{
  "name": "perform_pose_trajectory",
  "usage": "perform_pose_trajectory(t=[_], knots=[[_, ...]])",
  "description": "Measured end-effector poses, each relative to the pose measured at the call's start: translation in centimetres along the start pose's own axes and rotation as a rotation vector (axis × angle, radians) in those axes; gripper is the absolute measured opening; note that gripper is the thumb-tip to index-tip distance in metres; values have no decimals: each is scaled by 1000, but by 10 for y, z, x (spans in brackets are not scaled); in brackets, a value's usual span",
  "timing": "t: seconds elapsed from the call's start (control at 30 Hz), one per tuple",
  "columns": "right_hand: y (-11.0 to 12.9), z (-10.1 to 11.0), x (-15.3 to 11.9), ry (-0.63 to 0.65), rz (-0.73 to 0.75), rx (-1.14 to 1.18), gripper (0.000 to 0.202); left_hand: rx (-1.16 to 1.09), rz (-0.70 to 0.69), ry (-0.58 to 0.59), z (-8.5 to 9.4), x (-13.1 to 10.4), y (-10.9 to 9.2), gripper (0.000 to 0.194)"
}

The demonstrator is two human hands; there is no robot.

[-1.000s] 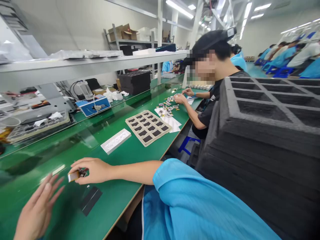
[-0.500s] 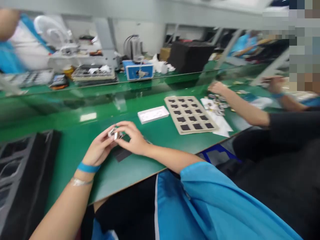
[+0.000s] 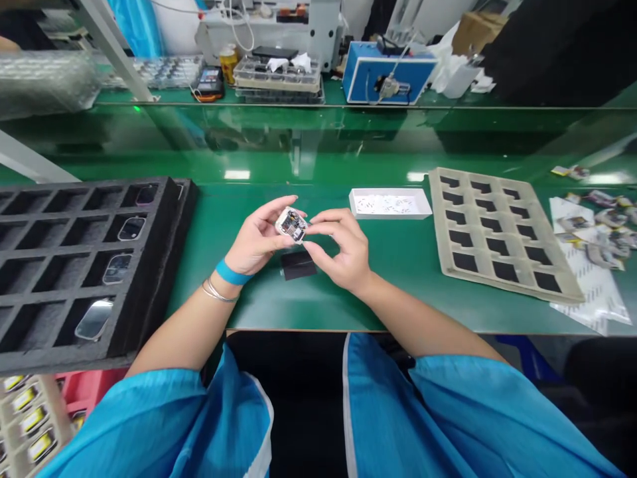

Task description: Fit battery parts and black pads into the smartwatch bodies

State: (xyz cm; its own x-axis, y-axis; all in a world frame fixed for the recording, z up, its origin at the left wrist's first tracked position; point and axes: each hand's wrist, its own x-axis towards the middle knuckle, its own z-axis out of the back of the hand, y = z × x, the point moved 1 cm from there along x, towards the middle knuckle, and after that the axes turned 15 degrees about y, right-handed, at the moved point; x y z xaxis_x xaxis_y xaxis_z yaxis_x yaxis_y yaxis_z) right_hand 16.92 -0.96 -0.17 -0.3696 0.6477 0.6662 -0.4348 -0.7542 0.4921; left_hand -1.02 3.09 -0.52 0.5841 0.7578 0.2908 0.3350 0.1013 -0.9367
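My left hand (image 3: pixel 259 236) holds an open smartwatch case (image 3: pixel 291 224) between thumb and fingers, its circuit parts facing up. The case has a pale, rounded rim. My right hand (image 3: pixel 343 249) grips the right edge of the same case with thumb and index finger; whether a small part sits between those fingertips cannot be made out. Below the case, a dark flat pad (image 3: pixel 298 265) lies on the green bench. A white shallow box (image 3: pixel 389 203) with tiny dark pieces in it stands beyond my right hand.
A black foam tray (image 3: pixel 50 259) on the left holds several watch screens (image 3: pixel 117 268). On the right lies a beige compartment tray (image 3: pixel 502 282), with loose watch parts (image 3: pixel 604 226) past it. A blue device (image 3: pixel 388 73) stands on the back shelf. Below left is a tray of yellow-marked parts (image 3: pixel 34 418).
My view has swung left and down, so both hands now appear nearer the middle. The co-worker's arms on the right have left view. Both hands stay at the watch case.
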Motion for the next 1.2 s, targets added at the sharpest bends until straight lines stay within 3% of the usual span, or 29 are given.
perform_pose_trajectory(t=[0.27,0.67,0.9,1.2], knots=[[-4,-4,1,51,-109,-114,9,219,-71,-43,-3,-2,3,73],[-5,-5,-1,58,-153,-187,17,281,-116,-85,-8,-1,4,72],[-3,-6,0,71,-195,-122,14,321,-126,-118,-10,-2,4,73],[-7,-11,1,55,-199,-55,11,392,-239,-132,-6,-2,7,68]])
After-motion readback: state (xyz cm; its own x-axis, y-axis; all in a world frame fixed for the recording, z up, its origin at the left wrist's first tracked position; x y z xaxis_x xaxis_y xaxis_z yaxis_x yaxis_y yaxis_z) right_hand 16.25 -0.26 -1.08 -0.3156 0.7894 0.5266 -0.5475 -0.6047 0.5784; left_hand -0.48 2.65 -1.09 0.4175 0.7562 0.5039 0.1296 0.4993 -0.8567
